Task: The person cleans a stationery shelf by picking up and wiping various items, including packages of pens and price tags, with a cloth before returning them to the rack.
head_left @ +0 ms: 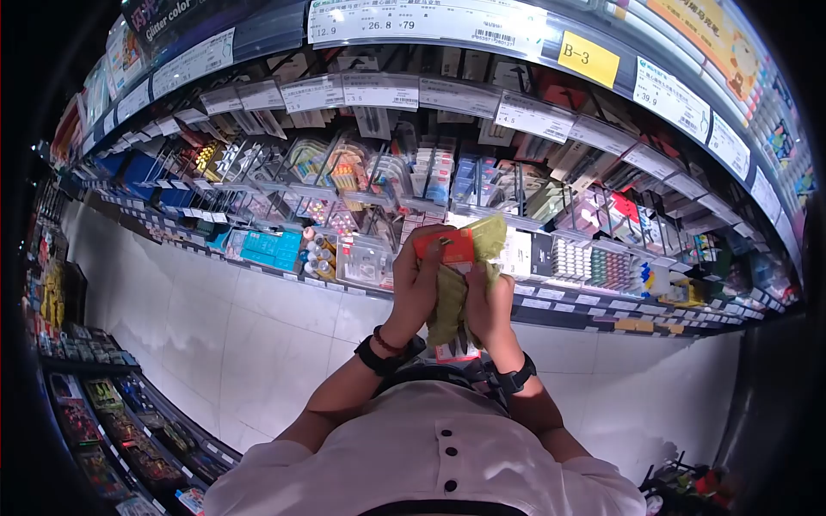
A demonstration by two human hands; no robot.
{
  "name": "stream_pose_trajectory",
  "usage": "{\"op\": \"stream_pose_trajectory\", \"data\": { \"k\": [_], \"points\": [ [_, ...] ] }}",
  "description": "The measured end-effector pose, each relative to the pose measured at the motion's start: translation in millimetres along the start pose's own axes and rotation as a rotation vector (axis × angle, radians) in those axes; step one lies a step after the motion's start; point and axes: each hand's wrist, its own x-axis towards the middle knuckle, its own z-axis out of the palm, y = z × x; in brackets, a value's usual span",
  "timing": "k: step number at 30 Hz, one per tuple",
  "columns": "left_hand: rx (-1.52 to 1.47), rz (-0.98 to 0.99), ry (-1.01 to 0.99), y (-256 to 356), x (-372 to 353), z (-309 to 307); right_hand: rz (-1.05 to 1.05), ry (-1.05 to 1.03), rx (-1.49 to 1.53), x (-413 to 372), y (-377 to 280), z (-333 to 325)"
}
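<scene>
In front of my chest, both hands are closed together around a small bundle. My left hand grips a red package with its thumb on the front. A crumpled yellow-green cloth hangs between the hands, and part of it shows behind the package. My right hand pinches this cloth, thumb up, against the package. Below the hands, a red-and-white card with dark items pokes out; whether it belongs to the red package is hidden by the cloth.
Ahead stands a curved-looking store shelf with hanging stationery packs, price labels and a yellow B-3 tag. Turquoise boxes and paint bottles sit on its low ledge. Another goods rack is at the lower left, beyond the tiled floor.
</scene>
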Motion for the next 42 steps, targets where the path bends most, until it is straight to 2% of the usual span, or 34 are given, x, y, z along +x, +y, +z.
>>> {"op": "stream_pose_trajectory", "data": {
  "k": [1,4,7,9,11,12,15,18,21,24,27,30,31,32,36,37,39,42],
  "points": [
    [-0.016,-0.01,0.006,-1.4,-0.1,-0.4,-0.017,-0.023,-0.046,-2.6,2.0,-0.5],
    [-0.07,-0.049,0.014,-4.1,0.9,0.0,0.191,0.123,0.575,-4.8,-1.6,8.6],
    [-0.186,-0.15,-0.025,-4.1,1.0,-0.5,0.415,0.129,0.944,6.2,-15.7,-1.2],
    [-0.325,-0.261,-0.085,-2.1,0.7,-2.8,0.45,0.078,1.063,8.3,-15.3,-0.7],
    [-0.292,-0.174,-0.107,-7.9,-1.5,2.9,0.483,0.024,1.185,9.1,-15.1,-0.1],
    [-0.275,-0.129,-0.117,-9.9,-2.3,4.9,0.497,-0.013,1.168,8.2,-15.9,-1.5],
    [-0.161,-0.12,-0.182,-9.7,-3.0,3.7,0.298,-0.044,0.759,6.3,-15.6,6.4],
    [0.023,-0.062,-0.214,-9.7,-1.0,4.4,0.308,0.026,0.571,10.8,-12.8,8.6],
    [0.01,-0.082,-0.152,-8.7,-5.7,10.8,0.335,0.019,0.295,13.0,-2.6,2.6],
    [0.172,-0.065,-0.289,-28.5,-11.7,7.8,0.283,0.131,0.187,13.1,12.5,-0.5],
    [0.102,-0.337,-0.628,-30.8,-22.7,-0.6,0.393,0.365,0.316,20.4,29.3,-8.4],
    [0.013,-0.442,-0.646,-35.3,-29.0,-4.3,0.32,0.454,0.424,19.2,43.4,-11.3],
    [0.112,-0.405,-0.55,-36.6,-28.0,-3.6,0.285,0.505,0.462,20.5,40.0,-10.0],
    [0.209,-0.367,-0.453,-37.9,-27.1,-2.3,0.401,0.451,0.702,18.0,32.8,-9.3],
    [0.425,-0.081,-0.027,-56.0,-17.2,-3.0,0.314,0.198,0.549,4.2,2.8,17.4],
    [0.254,-0.091,0.037,-55.6,-10.7,-3.2,0.259,0.15,0.476,-0.6,-7.5,22.6],
    [0.138,-0.167,0.045,-44.6,-3.6,-8.9,0.203,0.097,0.36,-3.7,-12.1,24.8],
    [0.098,-0.14,0.102,-72.0,-12.0,-10.2,0.206,0.081,0.204,-4.2,-7.5,23.9]
  ]
}}
